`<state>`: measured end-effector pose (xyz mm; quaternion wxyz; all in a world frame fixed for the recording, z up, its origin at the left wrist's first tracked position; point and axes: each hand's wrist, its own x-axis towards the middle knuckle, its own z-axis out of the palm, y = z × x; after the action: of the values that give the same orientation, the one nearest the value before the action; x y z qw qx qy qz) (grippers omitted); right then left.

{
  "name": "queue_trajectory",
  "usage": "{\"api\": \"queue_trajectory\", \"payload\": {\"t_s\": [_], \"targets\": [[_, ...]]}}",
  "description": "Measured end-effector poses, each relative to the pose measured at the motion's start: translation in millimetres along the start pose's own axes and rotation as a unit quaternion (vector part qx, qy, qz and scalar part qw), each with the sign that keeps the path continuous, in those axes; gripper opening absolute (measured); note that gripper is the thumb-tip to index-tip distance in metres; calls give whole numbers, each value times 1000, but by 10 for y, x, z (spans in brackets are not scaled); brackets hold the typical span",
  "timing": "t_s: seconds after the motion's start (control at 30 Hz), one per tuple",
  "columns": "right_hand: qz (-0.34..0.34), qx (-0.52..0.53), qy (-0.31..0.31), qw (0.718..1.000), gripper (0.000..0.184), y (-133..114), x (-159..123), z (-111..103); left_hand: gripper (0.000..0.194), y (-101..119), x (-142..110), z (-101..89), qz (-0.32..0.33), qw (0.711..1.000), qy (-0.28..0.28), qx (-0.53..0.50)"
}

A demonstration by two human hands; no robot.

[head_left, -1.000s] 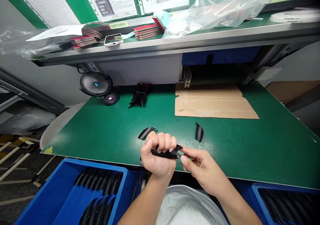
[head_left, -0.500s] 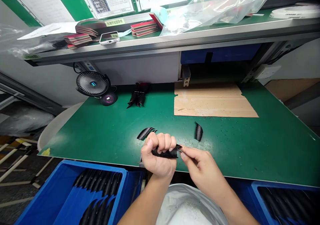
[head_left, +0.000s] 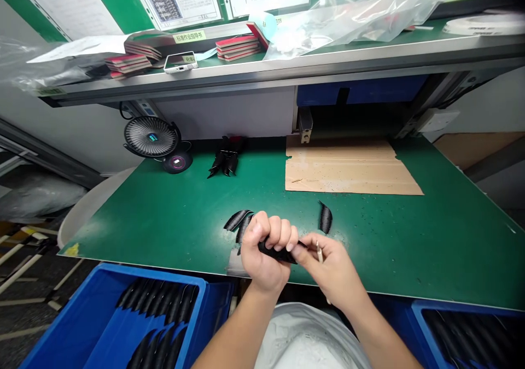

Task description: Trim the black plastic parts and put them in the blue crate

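Note:
My left hand (head_left: 264, 262) is wrapped in a fist around a curved black plastic piece (head_left: 275, 253), held just above the table's front edge. My right hand (head_left: 338, 273) is closed, with thumb and forefinger at the right end of that piece. Between its fingers sticks up a thin pale stick-like tool (head_left: 319, 252); its tip is hidden. Beside my left hand lie black curved pieces (head_left: 237, 219), partly covered by the fingers. One more black curved piece (head_left: 325, 218) rests on the table beyond my right hand.
The green table (head_left: 172, 216) carries a cardboard sheet (head_left: 348, 167), a small fan (head_left: 151, 137) and a black bundle (head_left: 225, 156). Blue bins (head_left: 200, 309) with rows of black pieces stand at both sides below. A shelf (head_left: 262, 76) crosses above. A white bag (head_left: 311, 336) hangs at my lap.
My left hand has shifted slightly right with the black piece, uncovering more of the pieces beside it. My right hand has turned, and the pale tool now shows between its fingers.

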<state>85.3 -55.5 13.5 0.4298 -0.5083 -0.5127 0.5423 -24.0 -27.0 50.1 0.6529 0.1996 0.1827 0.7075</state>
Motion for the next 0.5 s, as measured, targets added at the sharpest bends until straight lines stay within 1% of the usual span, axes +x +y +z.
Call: {"api": "queue_trajectory", "payload": {"t_s": [0.03, 0.07, 0.13, 0.2, 0.27, 0.37, 0.43, 0.5], "targets": [[15, 4, -45, 999, 29, -41, 23, -24, 38, -12, -11, -4, -5, 1000, -18, 5], [21, -2, -73, 997, 31, -72, 34, -54, 38, -18, -17, -11, -7, 1000, -24, 4], [17, -37, -89, 995, 32, -98, 18, -126, 38, -10, -2, -33, -11, 1000, -2, -16], [5, -96, -80, 992, 31, -77, -30, -204, 38, 32, 45, -65, -7, 998, 41, -41], [1, -135, -43, 990, 32, -30, -81, -272, 39, 100, 103, -98, 4, 996, 70, -59], [11, -110, 37, 993, 32, 17, -120, -309, 39, 201, 158, -126, 20, 993, 78, -82], [9, -80, 89, 993, 31, 6, -123, -277, 39, 235, 161, -117, 18, 993, 74, -87], [-11, -71, 134, 988, 30, -33, -112, -210, 40, 232, 154, -93, 12, 994, 69, -81]]}}
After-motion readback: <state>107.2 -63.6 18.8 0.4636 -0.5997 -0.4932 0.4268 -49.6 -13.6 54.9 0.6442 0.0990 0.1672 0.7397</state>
